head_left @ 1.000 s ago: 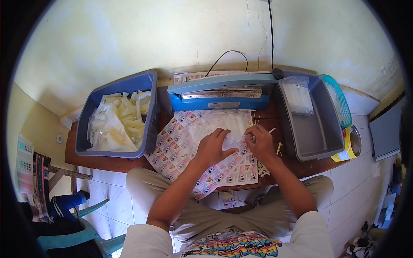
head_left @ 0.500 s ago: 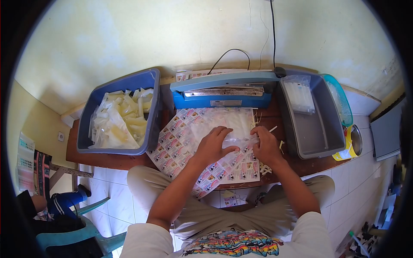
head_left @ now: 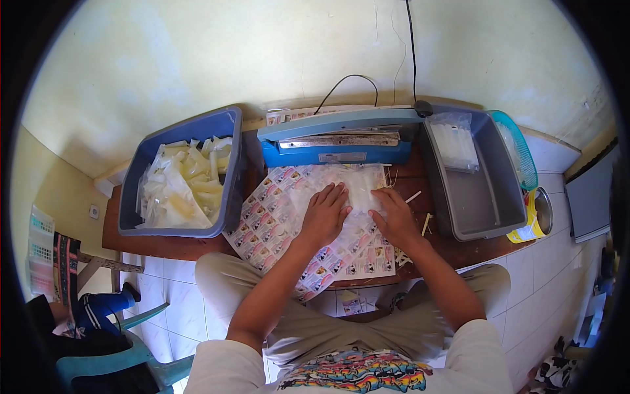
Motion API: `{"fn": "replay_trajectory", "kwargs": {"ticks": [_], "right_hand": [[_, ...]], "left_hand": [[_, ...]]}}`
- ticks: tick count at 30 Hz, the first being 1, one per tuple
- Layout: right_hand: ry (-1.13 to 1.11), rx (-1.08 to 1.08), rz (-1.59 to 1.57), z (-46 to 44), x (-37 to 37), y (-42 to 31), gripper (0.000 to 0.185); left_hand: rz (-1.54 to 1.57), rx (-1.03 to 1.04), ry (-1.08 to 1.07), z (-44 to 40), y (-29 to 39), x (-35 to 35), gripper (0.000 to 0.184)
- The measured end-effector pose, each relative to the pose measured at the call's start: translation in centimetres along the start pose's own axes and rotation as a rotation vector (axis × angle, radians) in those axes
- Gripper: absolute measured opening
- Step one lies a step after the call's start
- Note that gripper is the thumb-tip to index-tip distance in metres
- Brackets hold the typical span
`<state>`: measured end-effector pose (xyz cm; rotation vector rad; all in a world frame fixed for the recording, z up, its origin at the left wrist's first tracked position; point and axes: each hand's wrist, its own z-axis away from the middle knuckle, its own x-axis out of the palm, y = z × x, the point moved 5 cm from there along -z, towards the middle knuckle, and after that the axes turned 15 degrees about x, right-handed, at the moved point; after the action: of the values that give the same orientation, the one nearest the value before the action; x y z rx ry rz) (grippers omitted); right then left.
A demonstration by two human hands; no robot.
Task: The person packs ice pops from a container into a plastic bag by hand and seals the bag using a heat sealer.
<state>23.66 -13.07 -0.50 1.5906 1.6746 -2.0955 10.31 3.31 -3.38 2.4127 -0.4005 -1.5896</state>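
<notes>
A clear plastic bag with pale contents lies on the printed paper sheets in front of me. My left hand rests at the bag's left side, fingers extended and thumb apart. On the other side, my right hand touches the right edge with its fingers stretched out. Both hands are open. Just beyond the bag stands a blue impulse sealer, its long light-blue arm raised above the sealing strip.
At left, a grey-blue tub holds several pale yellowish plastic packets. The grey tub at right contains a bag of white sticks. Near it are a teal basket, a yellow can and scattered pale strips.
My right hand has moved from the bag's upper right corner down along its side, its fingers unbending. My left hand has straightened its fingers and lies flatter beside the bag.
</notes>
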Motion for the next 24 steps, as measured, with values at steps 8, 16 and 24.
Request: {"fn": "replay_trajectory", "kwargs": {"ticks": [8, 16, 24], "right_hand": [[0.047, -0.055, 0.109, 0.1, -0.5, -1.4, 0.063], [-0.011, -0.094, 0.213, 0.0, 0.2, -0.6, 0.072], [-0.044, -0.061, 0.207, 0.2, 0.5, -1.1, 0.075]], "left_hand": [[-0.016, -0.008, 0.054, -0.2, 0.8, -0.3, 0.059], [0.008, 0.035, -0.020, -0.6, 0.7, 1.0, 0.068], [-0.001, 0.042, -0.051, -0.5, 0.3, 0.7, 0.067]]}}
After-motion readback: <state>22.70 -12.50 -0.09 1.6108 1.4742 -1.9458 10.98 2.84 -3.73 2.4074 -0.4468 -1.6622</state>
